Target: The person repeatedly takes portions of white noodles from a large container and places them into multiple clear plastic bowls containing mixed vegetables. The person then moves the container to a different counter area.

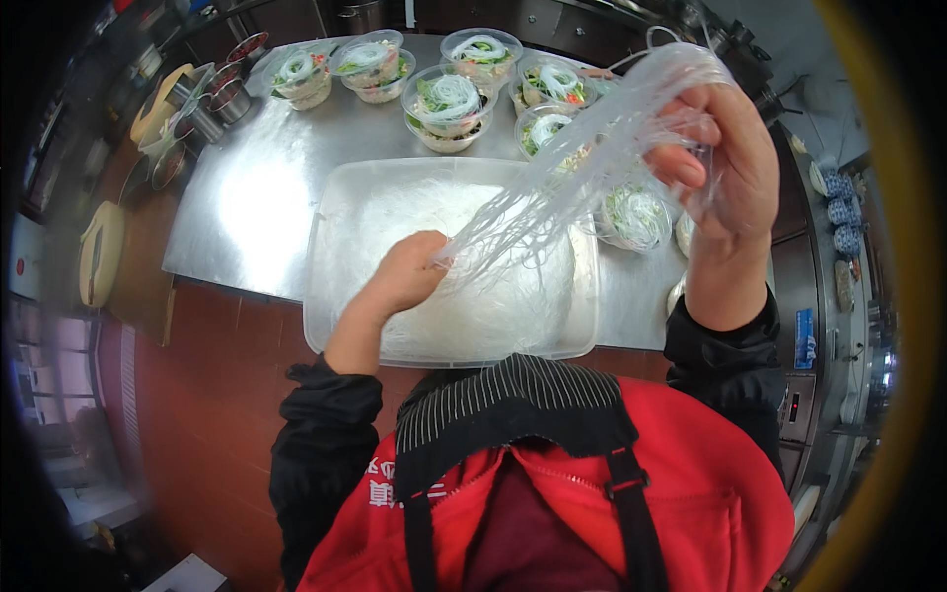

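A long bundle of translucent glass noodles stretches between my two hands. My right hand is raised high at the right, fingers curled round the upper end, with strands draped over it. Lower and to the left, my left hand closes on the other end of the strands. Beneath them stands a large translucent plastic tub, near the table's front edge, with a mass of pale noodles in it.
Clear bowls of vegetables topped with noodles, such as a stacked pair, stand along the back and right of the steel table. Metal containers are at the back left. Below the front edge lies the red tiled floor.
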`<state>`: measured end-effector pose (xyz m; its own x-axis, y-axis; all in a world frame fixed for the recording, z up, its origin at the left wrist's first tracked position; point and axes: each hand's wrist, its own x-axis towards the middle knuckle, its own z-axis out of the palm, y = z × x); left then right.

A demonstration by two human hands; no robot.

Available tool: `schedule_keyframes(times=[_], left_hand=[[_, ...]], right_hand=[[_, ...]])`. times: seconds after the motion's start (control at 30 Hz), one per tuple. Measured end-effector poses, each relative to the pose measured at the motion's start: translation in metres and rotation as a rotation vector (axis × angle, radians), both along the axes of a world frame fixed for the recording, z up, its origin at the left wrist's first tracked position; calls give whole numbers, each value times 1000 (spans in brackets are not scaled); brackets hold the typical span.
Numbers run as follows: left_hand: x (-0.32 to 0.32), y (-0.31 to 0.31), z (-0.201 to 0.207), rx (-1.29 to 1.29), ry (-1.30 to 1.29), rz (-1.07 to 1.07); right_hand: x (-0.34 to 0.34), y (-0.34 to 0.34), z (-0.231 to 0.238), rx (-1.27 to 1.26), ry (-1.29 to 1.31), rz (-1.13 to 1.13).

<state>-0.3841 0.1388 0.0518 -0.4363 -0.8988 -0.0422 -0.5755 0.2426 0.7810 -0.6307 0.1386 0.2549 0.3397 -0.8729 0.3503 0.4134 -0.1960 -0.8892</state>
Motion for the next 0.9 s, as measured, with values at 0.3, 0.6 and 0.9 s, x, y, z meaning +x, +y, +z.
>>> schedule_keyframes(times=[0.3, 0.6, 0.9], left_hand=[[-28, -8, 87, -277, 538, -210], [-80, 17, 29, 49, 427, 75], [-40, -1, 21, -397, 6, -44]], right_hand=[[21, -11, -21, 99, -147, 310], [39, -28, -96, -624, 472, -553], [22, -2, -161, -645, 1094, -99]])
